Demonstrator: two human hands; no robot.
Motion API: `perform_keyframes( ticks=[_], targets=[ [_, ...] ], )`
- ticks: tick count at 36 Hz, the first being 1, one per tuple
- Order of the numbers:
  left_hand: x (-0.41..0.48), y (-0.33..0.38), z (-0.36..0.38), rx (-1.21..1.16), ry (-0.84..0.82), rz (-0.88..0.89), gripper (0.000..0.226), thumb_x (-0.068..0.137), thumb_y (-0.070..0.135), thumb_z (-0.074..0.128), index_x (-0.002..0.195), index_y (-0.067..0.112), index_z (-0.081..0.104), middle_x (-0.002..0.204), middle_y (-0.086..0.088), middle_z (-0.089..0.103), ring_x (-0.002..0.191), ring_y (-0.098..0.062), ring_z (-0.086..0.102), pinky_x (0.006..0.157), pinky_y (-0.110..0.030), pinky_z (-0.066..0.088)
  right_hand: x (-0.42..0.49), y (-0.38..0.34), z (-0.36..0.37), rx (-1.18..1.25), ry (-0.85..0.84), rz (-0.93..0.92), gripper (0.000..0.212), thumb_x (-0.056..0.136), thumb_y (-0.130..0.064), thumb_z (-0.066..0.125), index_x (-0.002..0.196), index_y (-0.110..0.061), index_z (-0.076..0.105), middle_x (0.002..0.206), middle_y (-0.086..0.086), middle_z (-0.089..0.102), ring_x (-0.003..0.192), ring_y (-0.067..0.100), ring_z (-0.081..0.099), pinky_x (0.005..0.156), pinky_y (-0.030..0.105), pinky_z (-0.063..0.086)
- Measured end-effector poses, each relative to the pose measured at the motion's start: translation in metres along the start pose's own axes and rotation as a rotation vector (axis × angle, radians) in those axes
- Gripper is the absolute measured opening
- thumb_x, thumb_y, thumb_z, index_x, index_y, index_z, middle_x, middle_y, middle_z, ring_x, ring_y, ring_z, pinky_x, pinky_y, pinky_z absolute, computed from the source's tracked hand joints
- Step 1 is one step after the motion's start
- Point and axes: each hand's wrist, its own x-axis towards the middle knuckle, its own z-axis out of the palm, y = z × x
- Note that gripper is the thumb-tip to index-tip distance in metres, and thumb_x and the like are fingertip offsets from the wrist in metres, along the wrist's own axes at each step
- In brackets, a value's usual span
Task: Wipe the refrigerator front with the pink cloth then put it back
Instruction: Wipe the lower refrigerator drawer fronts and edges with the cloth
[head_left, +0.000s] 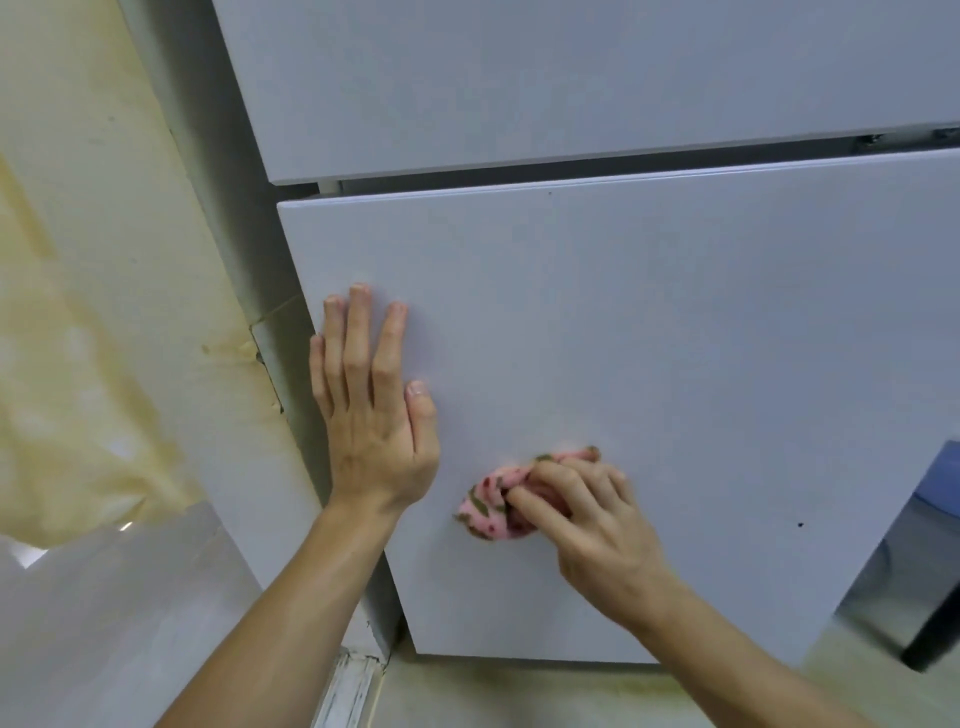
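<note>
Right hand (587, 525) had its fingers curled round the bunched pink cloth (491, 506), low on the refrigerator's lower door (649, 338). Left hand (371, 410) lay flat, fingers straight. So tightly wadded, the cloth risked missing strips.

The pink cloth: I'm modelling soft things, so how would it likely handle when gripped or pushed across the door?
The pink cloth is bunched into folds under the right hand, so it is probably floppy and light. Its fuzzy look suggests it would drag a little rather than slip on the smooth lower door.
</note>
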Motion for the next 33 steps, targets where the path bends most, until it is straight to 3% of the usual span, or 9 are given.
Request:
perform_keyframes(
  ticks=[4,8,12,14,17,22,26,29,33],
  targets=[
    [0.000,0.008,0.005,-0.013,-0.001,-0.010,0.064,0.094,0.012,0.045,0.156,-0.001,0.034,0.166,-0.025,0.026,0.161,-0.032,0.008,0.128,-0.060,0.013,0.051,0.021,-0.030,0.019,0.211,0.161,0.043,0.086,0.008,0.069,0.121,-0.017,0.075,0.132,0.005,0.055,0.114,0.032,0.054,0.091,0.043,0.041],
    [0.000,0.012,0.006,0.018,-0.016,-0.008,0.071,0.092,0.016,0.049,0.159,0.006,0.030,0.167,-0.023,0.025,0.158,-0.042,0.013,0.128,-0.060,0.012,0.117,0.042,-0.075,0.033,0.391,0.399,0.033,0.104,-0.006,0.052,0.124,-0.019,0.075,0.133,0.010,0.060,0.114,0.033,0.053,0.097,0.046,0.043],
    [0.002,0.020,0.005,0.025,-0.039,0.019,0.075,0.090,0.016,0.052,0.161,0.013,0.026,0.168,-0.022,0.022,0.160,-0.039,0.011,0.129,-0.057,0.008,0.147,0.046,-0.094,0.132,0.509,0.577,0.046,0.091,0.002,0.047,0.123,-0.018,0.075,0.130,0.015,0.057,0.108,0.036,0.052,0.098,0.043,0.045],
    [0.001,0.022,0.006,0.030,-0.027,0.009,0.075,0.089,0.014,0.052,0.160,0.013,0.028,0.168,-0.021,0.023,0.161,-0.034,0.009,0.129,-0.057,0.009,0.143,0.041,-0.086,0.100,0.497,0.554,0.046,0.092,0.001,0.045,0.123,-0.015,0.074,0.130,0.017,0.058,0.109,0.038,0.051,0.099,0.043,0.043],
    [-0.001,0.023,0.007,0.012,-0.007,-0.007,0.075,0.087,0.011,0.053,0.158,0.010,0.029,0.168,-0.020,0.025,0.162,-0.027,0.006,0.129,-0.056,0.009,0.111,0.033,-0.058,0.046,0.430,0.375,0.040,0.101,-0.001,0.044,0.121,-0.015,0.076,0.136,0.012,0.053,0.118,0.033,0.047,0.098,0.046,0.040],
    [0.002,0.024,0.010,-0.017,0.008,0.008,0.074,0.085,0.007,0.052,0.156,0.006,0.031,0.167,-0.021,0.025,0.161,-0.029,0.007,0.129,-0.055,0.007,0.003,0.026,-0.014,0.001,0.096,0.054,0.045,0.076,-0.003,0.075,0.116,-0.023,0.075,0.134,0.005,0.053,0.117,0.028,0.051,0.098,0.040,0.037],
    [0.002,0.030,0.012,-0.026,0.011,-0.008,0.074,0.085,0.005,0.051,0.156,0.006,0.032,0.167,-0.020,0.025,0.160,-0.035,0.011,0.129,-0.055,0.007,-0.031,0.033,-0.016,-0.005,-0.091,-0.009,0.050,0.070,0.000,0.078,0.114,-0.023,0.076,0.132,0.002,0.054,0.117,0.024,0.053,0.099,0.037,0.036],
    [0.004,0.032,0.010,-0.035,0.003,-0.011,0.076,0.083,0.003,0.051,0.156,0.006,0.032,0.168,-0.018,0.024,0.160,-0.037,0.012,0.129,-0.055,0.007,-0.014,0.037,-0.026,0.007,-0.062,-0.017,0.048,0.071,0.005,0.073,0.112,-0.019,0.076,0.129,0.006,0.055,0.113,0.027,0.056,0.091,0.038,0.040],
    [0.005,0.030,0.007,-0.037,0.004,-0.006,0.078,0.082,0.003,0.055,0.156,0.007,0.031,0.167,-0.020,0.027,0.160,-0.036,0.013,0.129,-0.056,0.009,0.036,0.044,-0.044,0.021,0.168,0.148,0.036,0.091,0.002,0.063,0.120,-0.016,0.077,0.131,0.007,0.054,0.110,0.034,0.059,0.089,0.043,0.045]
  ],
)
